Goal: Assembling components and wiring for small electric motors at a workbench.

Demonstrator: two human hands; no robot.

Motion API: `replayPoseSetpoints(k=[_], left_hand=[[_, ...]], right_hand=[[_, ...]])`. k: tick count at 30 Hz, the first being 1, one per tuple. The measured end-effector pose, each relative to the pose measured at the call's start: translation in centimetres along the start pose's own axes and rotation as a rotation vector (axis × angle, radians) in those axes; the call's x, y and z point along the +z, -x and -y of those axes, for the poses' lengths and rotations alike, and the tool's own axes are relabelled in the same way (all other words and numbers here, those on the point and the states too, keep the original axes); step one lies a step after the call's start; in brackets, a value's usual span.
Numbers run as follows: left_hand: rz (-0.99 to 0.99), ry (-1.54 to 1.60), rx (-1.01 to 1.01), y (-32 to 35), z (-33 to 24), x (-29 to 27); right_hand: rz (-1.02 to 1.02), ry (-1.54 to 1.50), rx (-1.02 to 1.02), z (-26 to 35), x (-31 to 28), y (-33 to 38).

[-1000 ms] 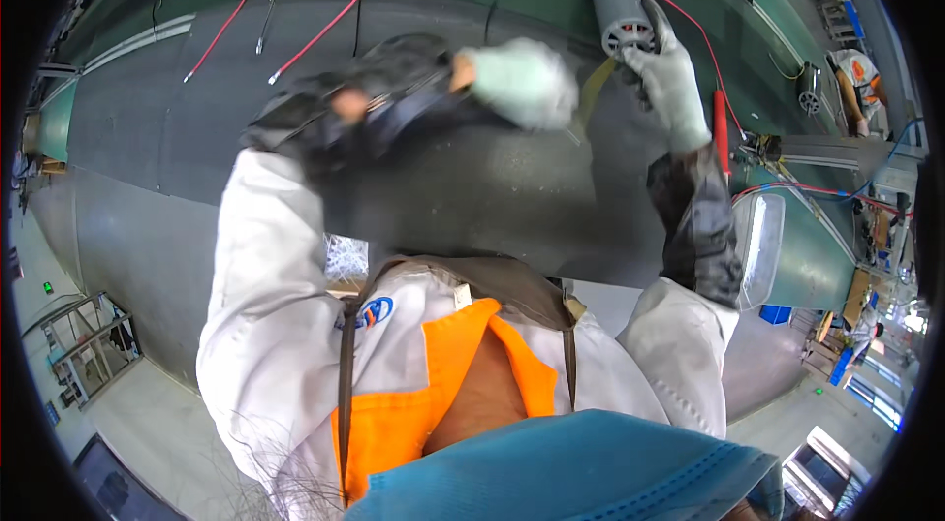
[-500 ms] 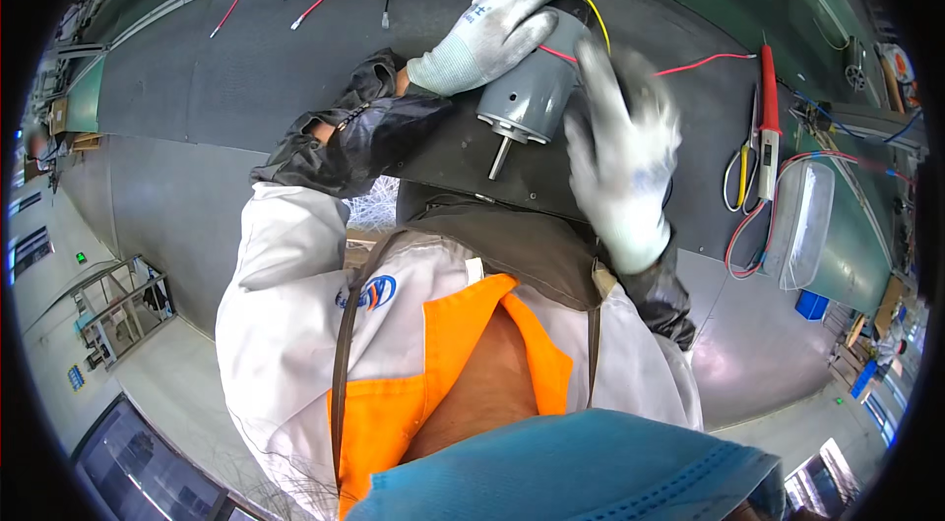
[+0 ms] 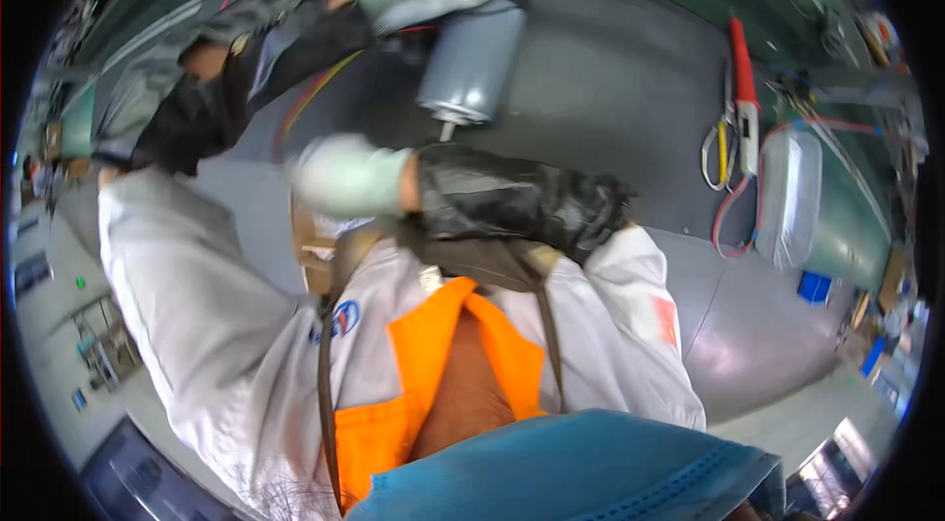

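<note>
Currently laying the gloved left hand (image 3: 448, 1) over the far end of a grey cylindrical motor (image 3: 474, 63), with fingers too blurred to tell grasp from light touch. Cannot tell clenched from released in the gloved right hand (image 3: 345, 177), smeared near red and yellow leads (image 3: 313, 91). Have the motor slanted over a dark grey bench mat (image 3: 600, 127), with its shaft (image 3: 448, 130) toward the body. Reaching forward and rightward with the left forearm; folding the right one leftward across the chest, nearer the body than the motor. Farther right, see scissors (image 3: 724, 152) beside a red-and-white hand tool (image 3: 744, 93), then a clear plastic tray (image 3: 790, 196), a blue bin (image 3: 813, 287) and, at lower left, a metal-framed rack (image 3: 108, 339).
</note>
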State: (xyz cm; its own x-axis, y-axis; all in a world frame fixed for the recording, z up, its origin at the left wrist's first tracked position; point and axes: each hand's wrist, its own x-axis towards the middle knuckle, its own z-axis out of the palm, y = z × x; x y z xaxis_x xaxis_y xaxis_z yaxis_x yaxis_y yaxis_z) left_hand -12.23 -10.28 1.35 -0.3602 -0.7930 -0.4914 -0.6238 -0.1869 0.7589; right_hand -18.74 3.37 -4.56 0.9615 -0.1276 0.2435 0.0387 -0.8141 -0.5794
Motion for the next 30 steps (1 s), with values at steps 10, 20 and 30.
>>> replayPoseSetpoints(k=[10, 20, 30], left_hand=[[-0.598, -0.87, 0.347, -0.4, 4.5, 3.6], [-0.404, -0.696, 0.153, 2.0, 1.0, 7.1], [-0.347, -0.604, 0.06, 2.2, 1.3, 6.4]], right_hand=[[-0.681, -0.129, 0.972, 0.9, -21.6, 30.3], [-0.432, 0.77, 1.566, -13.8, -27.2, 58.5], [-1.197, 0.392, 1.276, -5.0, -27.3, 49.7]])
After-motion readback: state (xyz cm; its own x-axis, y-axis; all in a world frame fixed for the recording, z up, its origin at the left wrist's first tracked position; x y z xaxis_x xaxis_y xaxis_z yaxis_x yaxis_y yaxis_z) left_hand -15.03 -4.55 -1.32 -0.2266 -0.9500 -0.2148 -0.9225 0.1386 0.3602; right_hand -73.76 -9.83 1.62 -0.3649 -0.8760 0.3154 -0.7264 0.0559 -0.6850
